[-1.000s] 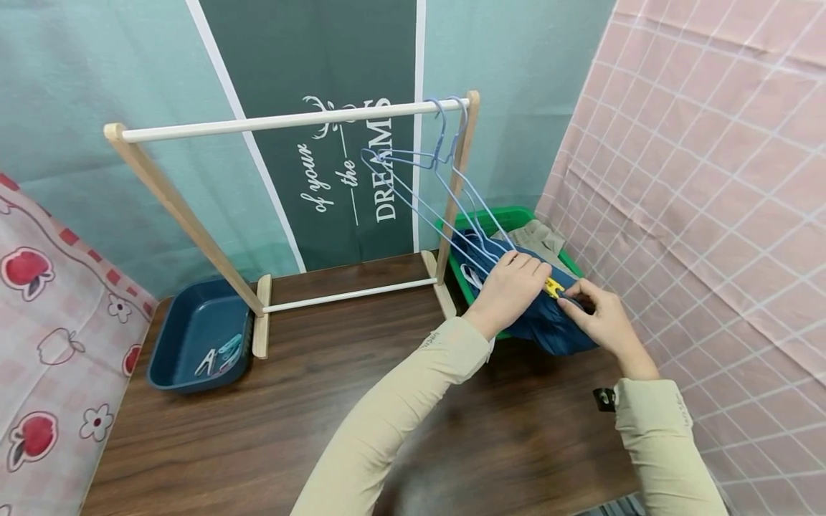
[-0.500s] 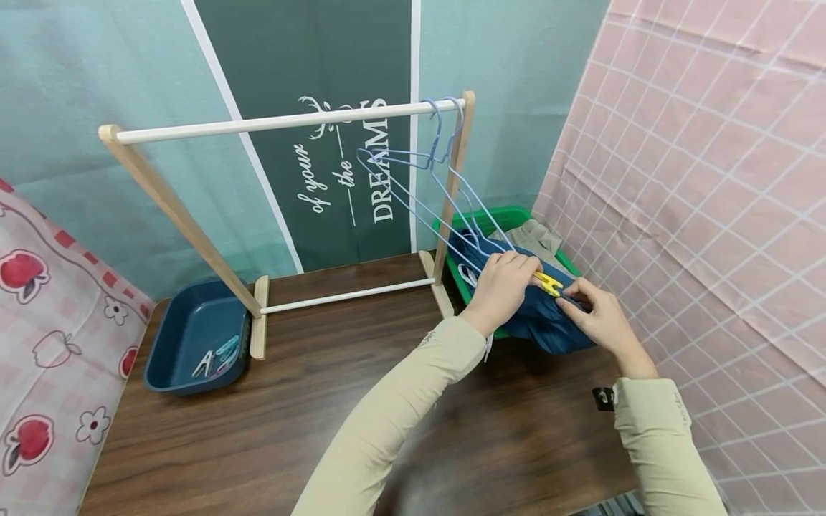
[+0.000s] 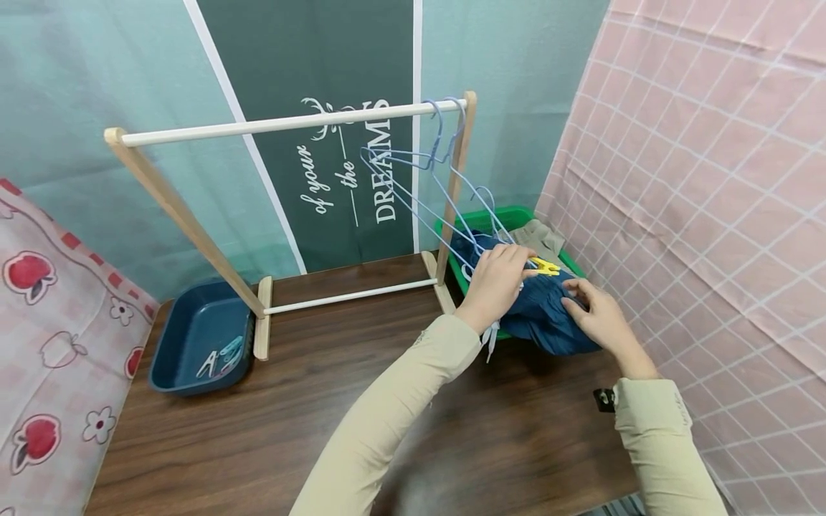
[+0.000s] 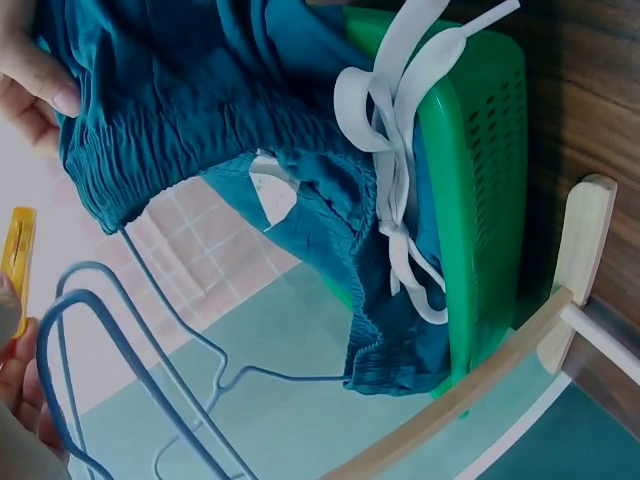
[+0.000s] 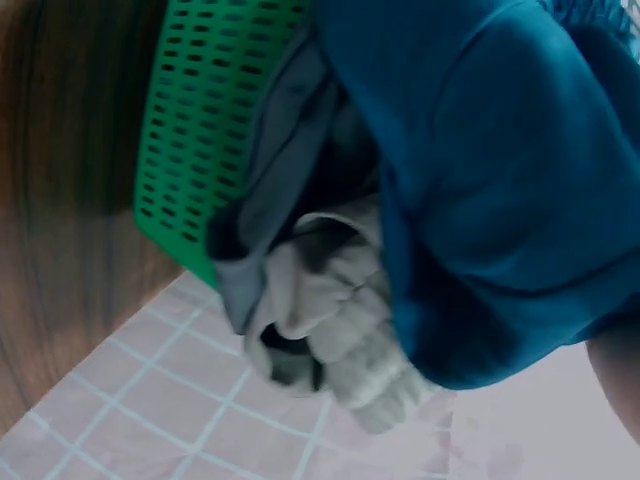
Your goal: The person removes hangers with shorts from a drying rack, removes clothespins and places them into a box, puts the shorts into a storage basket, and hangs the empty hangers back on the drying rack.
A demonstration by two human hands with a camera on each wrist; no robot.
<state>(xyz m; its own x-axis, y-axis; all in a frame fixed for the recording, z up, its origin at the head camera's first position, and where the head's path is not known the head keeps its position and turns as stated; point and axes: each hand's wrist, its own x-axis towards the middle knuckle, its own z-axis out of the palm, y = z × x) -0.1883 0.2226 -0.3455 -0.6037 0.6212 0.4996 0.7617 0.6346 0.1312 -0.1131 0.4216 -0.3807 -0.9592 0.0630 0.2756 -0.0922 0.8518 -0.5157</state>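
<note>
My left hand [image 3: 495, 283] pinches a yellow clothespin [image 3: 545, 266], which stands apart from the cloth in the left wrist view [image 4: 17, 258]. Close by, my right hand [image 3: 600, 315] holds the waistband of dark blue shorts [image 3: 545, 315], its thumb lying on the gathered elastic [image 4: 130, 150]. A light blue hanger [image 4: 290, 376] reaches into the waist opening. From the waistband dangles a white drawstring [image 4: 400, 150]. Two more blue hangers [image 3: 445, 140] hook over the rail's right end, and their lower wires run close to my left hand.
Behind the shorts stands a green basket [image 3: 516, 213] with grey and beige clothes [image 3: 538, 236]. A wooden rack with a white rail [image 3: 290, 123] stands at the back. To the left, a blue bin [image 3: 193, 315] contains several clothespins [image 3: 229, 351].
My left hand has drawn the yellow clothespin off the waistband, a little up and left. A hanger hook now shows above the basket. My right hand stays at the shorts, finger and thumb slightly further apart.
</note>
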